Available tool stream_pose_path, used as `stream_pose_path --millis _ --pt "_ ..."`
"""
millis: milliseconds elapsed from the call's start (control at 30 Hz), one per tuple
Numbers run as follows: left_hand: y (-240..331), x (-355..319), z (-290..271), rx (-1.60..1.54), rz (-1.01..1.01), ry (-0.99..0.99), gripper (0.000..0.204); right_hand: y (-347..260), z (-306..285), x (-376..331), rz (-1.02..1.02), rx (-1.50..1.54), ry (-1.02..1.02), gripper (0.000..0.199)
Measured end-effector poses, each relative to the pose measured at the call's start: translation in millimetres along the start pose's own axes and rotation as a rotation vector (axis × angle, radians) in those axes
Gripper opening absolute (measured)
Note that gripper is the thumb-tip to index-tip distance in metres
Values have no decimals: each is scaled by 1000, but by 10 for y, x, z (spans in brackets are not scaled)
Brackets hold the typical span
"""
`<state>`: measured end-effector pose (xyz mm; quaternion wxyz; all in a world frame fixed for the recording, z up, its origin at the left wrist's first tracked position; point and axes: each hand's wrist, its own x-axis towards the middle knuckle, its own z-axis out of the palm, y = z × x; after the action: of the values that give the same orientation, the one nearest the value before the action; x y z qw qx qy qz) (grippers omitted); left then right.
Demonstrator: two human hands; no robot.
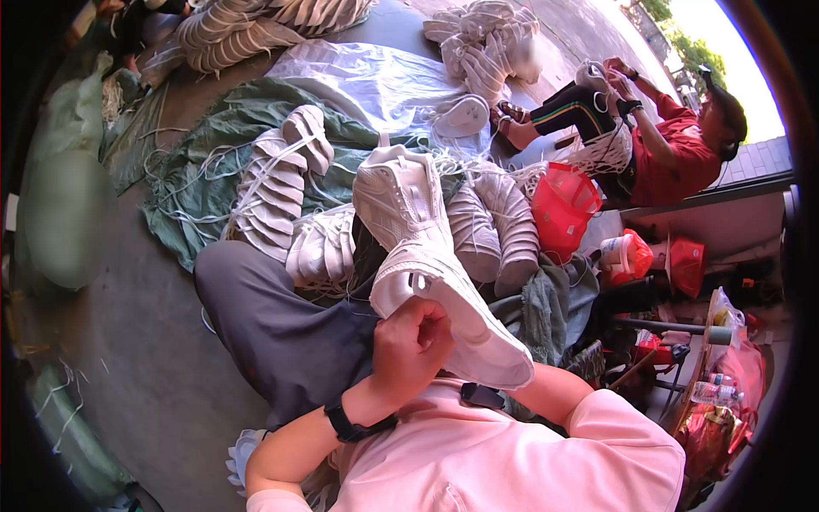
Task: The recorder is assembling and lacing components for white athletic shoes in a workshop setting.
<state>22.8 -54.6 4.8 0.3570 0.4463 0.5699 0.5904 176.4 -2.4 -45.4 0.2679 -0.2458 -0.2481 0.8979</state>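
Note:
A white shoe (452, 311) lies tilted over my lap, its pale sole edge toward the lower right. Against its side, by a dark slot in the upper, my left hand (415, 340) is closed in a pinch; anything between its fingertips is too small to make out. A black band (343, 420) circles that wrist. My right forearm (546, 397) passes behind the shoe, which hides the right hand and its fingers. Just beyond, another white laced shoe (399, 188) points away from me, touching the first one.
Nested rows of white shoe parts (271, 196) lie on a green sheet (200, 128) with loose white cords. A red bag (565, 209) stands to the right. A co-worker in a red shirt (678, 158) sits at the far right, handling a shoe. Bulky green sacks (64, 213) line the left.

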Motion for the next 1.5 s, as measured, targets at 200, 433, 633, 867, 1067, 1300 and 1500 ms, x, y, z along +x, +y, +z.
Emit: stream_pose_path --millis 200,433,633,867,1067,1300,1500 --pt "86 -127 -399 -146 -143 141 6 -149 219 106 241 341 -167 58" --pt "17 -234 -559 -102 -190 150 14 -270 222 137 535 624 -68 73" --pt "284 -2 -463 -186 -171 -35 23 -155 427 187 286 539 -320 66" --pt "359 239 -451 -921 -564 -138 38 33 237 122 208 398 -106 55" --pt "266 183 -385 -987 -628 -54 20 46 184 92 286 503 -26 47" --pt "155 6 -711 -933 -375 100 22 -53 -6 132 398 446 -129 64" --pt "-264 -330 -1589 -654 -293 887 30 -209 43 168 470 454 -185 65"
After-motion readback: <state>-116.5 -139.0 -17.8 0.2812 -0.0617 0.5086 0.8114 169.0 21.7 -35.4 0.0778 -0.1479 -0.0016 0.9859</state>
